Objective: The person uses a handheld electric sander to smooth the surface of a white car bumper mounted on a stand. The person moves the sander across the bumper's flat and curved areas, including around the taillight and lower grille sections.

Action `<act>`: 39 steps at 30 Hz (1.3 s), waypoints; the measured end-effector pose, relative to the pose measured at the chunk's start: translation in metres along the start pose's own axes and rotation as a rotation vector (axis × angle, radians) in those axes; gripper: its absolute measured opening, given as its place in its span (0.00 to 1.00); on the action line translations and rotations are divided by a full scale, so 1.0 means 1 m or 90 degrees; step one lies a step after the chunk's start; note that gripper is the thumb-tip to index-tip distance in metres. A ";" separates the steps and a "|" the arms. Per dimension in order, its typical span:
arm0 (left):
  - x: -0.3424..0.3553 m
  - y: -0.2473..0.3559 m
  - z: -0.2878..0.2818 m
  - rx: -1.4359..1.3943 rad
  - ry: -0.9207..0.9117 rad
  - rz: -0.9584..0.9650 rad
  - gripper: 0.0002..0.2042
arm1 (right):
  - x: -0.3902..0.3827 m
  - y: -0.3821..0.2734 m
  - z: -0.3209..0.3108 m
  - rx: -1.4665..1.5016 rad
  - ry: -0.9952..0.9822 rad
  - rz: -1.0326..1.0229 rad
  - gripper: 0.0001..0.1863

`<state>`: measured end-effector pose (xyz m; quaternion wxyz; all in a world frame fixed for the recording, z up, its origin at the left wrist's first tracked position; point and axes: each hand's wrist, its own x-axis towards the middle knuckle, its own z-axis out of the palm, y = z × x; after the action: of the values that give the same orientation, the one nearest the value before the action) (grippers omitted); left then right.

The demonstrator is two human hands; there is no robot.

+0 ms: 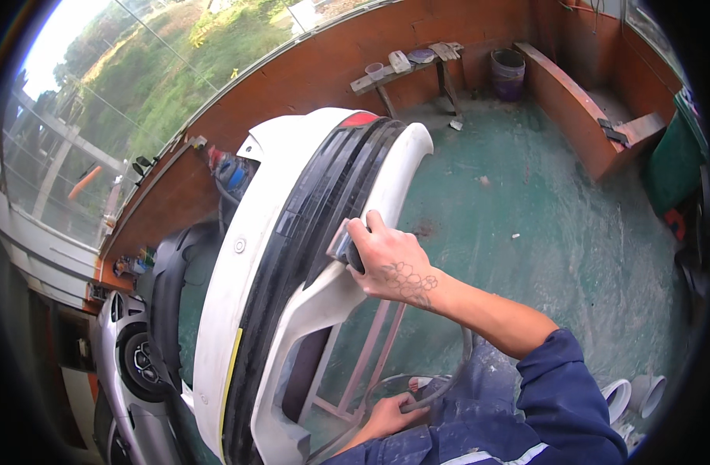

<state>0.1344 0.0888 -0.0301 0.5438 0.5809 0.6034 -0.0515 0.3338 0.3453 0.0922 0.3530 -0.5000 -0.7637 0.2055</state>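
A white car bumper [250, 225] with a black centre section and a red reflector at its far end stands in front of me on a pinkish metal stand [368, 349]. My right hand [390, 254] is closed around a sanding block [341, 242] with a grey plate and a dark body. The block rests against the bumper's white lower edge, beside the black section; the palm hides part of it. Low in the view, my left hand [391, 416] grips a grey hose [435, 401], which loops up past my leg toward the right forearm.
Left of the bumper are a dark bumper [166, 298] and a silver model-like car [122, 380]. A bench [397, 75] with small containers stands by the far orange wall, near a bucket [508, 74]. Right are a low orange partition [568, 108], a green bin [671, 159] and white pipes [617, 399].
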 end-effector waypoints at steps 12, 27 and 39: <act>0.127 0.176 0.020 -0.123 0.155 -0.049 0.22 | 0.125 0.184 -0.075 0.026 -0.080 0.107 0.32; 0.317 0.334 -0.072 -0.357 0.290 0.221 0.20 | 0.410 0.330 -0.071 0.014 -0.302 0.054 0.35; 0.421 0.416 -0.129 -0.561 0.470 0.173 0.18 | 0.480 0.148 0.013 -0.024 -0.650 -0.631 0.31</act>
<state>0.4848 0.5826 -0.0428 0.4895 0.3517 0.6378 0.4796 0.2950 0.8430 0.1451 -0.0055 0.0591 -0.9745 0.2163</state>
